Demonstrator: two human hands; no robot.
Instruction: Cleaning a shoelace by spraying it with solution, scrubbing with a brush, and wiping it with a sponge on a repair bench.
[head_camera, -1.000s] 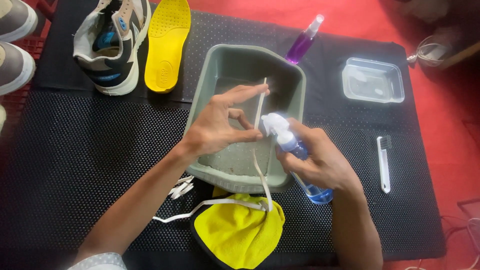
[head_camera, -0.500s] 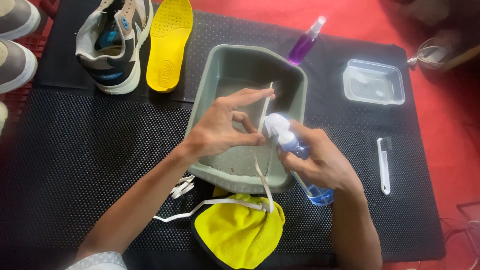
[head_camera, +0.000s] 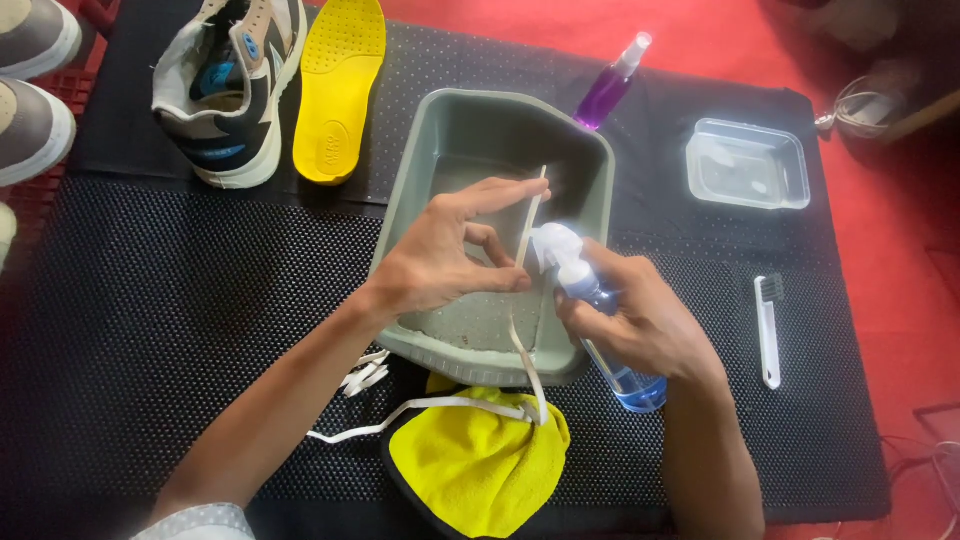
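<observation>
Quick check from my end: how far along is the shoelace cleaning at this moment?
Done: the yellow insole is out and lies beside the sneaker, and the lace is off it.
In hand: the left hand holds the white shoelace over the grey basin; the right hand aims the blue spray bottle at it.
Left: the white brush and yellow cloth lie unused.

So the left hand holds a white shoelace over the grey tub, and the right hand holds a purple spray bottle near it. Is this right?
Not fully. The head view shows the right hand holding a blue spray bottle; the purple bottle lies untouched beyond the grey tub. The left hand does hold the white shoelace over it.
</observation>
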